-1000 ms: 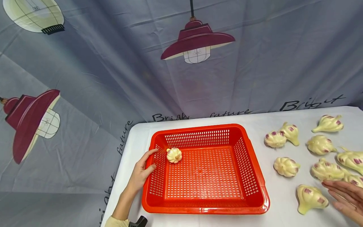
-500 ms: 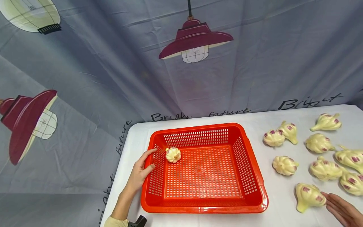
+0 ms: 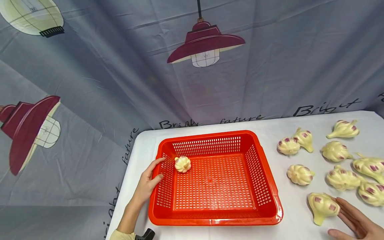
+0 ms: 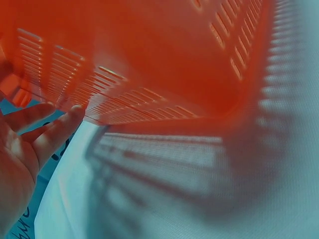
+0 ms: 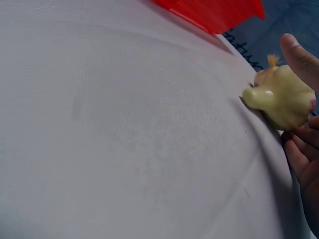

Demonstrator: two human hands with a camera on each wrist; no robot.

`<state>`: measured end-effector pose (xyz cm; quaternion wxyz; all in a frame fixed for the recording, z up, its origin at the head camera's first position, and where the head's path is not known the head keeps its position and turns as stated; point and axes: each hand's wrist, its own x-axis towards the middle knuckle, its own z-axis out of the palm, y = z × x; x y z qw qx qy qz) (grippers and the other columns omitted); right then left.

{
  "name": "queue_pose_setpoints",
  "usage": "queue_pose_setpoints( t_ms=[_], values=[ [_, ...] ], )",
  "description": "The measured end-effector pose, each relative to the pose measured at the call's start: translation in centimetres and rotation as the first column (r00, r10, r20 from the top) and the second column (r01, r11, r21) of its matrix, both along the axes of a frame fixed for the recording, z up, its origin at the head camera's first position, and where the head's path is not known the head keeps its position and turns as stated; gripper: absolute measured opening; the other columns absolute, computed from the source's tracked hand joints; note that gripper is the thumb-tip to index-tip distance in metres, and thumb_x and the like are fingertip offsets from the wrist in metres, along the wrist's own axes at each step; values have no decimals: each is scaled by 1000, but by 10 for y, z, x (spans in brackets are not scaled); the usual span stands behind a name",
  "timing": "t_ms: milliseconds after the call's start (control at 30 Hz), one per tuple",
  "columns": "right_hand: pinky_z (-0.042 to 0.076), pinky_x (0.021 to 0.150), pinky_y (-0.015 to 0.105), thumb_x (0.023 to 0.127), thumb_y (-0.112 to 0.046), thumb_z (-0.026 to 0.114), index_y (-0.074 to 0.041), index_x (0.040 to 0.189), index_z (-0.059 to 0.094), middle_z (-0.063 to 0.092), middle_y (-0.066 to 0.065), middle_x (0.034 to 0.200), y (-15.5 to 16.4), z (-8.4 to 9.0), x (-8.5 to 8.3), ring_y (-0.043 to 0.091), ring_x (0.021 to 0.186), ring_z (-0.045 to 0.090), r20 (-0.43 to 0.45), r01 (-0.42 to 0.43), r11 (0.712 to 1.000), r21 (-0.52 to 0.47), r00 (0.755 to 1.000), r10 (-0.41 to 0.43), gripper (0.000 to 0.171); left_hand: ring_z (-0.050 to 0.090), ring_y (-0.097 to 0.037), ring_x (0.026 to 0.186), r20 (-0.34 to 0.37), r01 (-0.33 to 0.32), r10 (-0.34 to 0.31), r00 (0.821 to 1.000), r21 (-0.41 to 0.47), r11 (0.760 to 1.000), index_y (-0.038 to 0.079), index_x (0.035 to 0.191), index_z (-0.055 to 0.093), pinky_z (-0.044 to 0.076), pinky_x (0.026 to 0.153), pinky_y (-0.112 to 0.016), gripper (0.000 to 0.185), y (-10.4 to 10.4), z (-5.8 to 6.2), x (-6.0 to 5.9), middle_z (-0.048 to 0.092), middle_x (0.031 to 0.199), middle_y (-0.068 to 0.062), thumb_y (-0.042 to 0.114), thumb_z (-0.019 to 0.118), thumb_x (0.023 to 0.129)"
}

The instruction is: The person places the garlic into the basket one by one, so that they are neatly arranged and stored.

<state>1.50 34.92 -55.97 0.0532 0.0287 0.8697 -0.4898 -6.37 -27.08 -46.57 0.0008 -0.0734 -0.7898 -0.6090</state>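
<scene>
**Holding the red basket (image 3: 210,222) and contacting the near bulb (image 3: 323,206)**

A gray backdrop (image 3: 135,66) with maroon lamp prints and black lettering is hanging behind the basket. The white worktop (image 3: 295,206) is supporting the basket and extending beyond it to the left and right. The basket, a rectangular unit with slotted walls and a perforated floor, is standing upright.

The left hand (image 3: 147,186) is gripping the basket's left rim, index finger and thumb crossing over it. The right hand (image 3: 358,220) is standing wide, thumb spread from the fingers, fingertips meeting the near bulb on the side facing away from the basket.

The near bulb, a pale yellow garlic piece with purple patches, is lying right of the basket's front right corner. Eight more bulbs (image 3: 300,175) are lying to the right of the basket, several touching one another. A single bulb (image 3: 182,164) is resting inside the basket, close to its left wall.
</scene>
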Motion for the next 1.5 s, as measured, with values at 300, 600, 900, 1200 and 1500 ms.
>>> queue_pose_setpoints(
  t_ms=[300,600,900,1200,1500],
  values=[
    [23,86,-6,89,-38,77,-7,162,9,24,36,155,-38,27,-23,-31,116,14,83,18,992,125,996,-29,104,54,-40,113,-7,-2,2,1000,-8,1000,8,147,48,56,84,-33,57,1,0,-1,43,149,-20,-9,49,92],
    [43,81,8,80,-47,83,-7,151,40,47,29,140,-52,38,-39,2,118,49,51,-46,971,234,998,35,92,55,-42,111,-8,3,-3,1000,-1,1000,7,147,47,58,82,-34,57,1,0,-1,42,149,-21,-10,48,93],
    [39,63,5,75,-41,89,-3,137,54,56,34,127,-53,41,-43,-12,84,41,3,-54,959,277,998,55,81,55,-43,111,-4,-3,3,1000,-12,1000,9,147,48,58,82,-34,56,1,1,-1,43,149,-20,-9,48,93],
    [43,63,6,72,-33,91,-3,137,55,60,31,124,-55,42,-41,-15,85,48,-33,-43,970,239,998,53,80,56,-43,109,1,4,-4,1000,0,1000,7,147,47,58,81,-35,56,1,0,-2,43,148,-21,-10,48,93],
    [52,65,14,77,-12,88,-2,137,52,64,-12,114,-51,57,-40,-9,86,58,-49,-18,998,56,999,21,70,54,-41,113,9,-15,15,1000,-9,1000,7,147,47,57,84,-33,56,2,2,0,41,151,-19,-9,49,94]
  ],
)
